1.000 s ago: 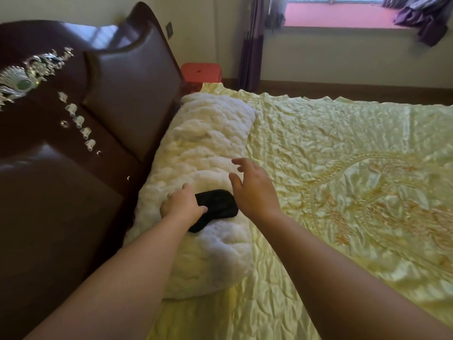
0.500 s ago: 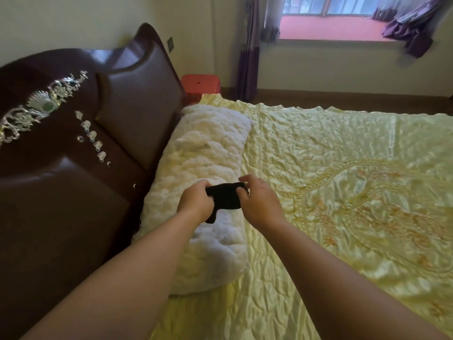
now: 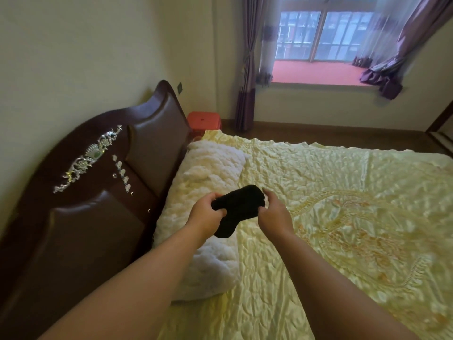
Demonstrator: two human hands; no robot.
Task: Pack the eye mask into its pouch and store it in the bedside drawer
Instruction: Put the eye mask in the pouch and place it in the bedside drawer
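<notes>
Above the pillow (image 3: 208,173), my left hand (image 3: 204,215) and right hand (image 3: 273,213) both pinch the eye mask (image 3: 236,207). Long axis runs between them, lower end drooping leftward. No pouch visible.

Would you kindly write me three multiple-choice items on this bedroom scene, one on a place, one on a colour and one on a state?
1. Where is the red stool?
A. on the bed
B. on the floor past the far end of the headboard
C. on the window ledge

2. What colour is the bedspread?
A. pale yellow
B. dark blue
C. grey

3. How is the eye mask held?
A. lying loose on the pillow
B. in one hand only
C. in both hands, off the pillow

Answers:
1 B: the red stool stands beyond the headboard.
2 A: the bedspread is shiny pale yellow.
3 C: the left hand and right hand each have a grip on the eye mask, raised above the pillow.
</notes>
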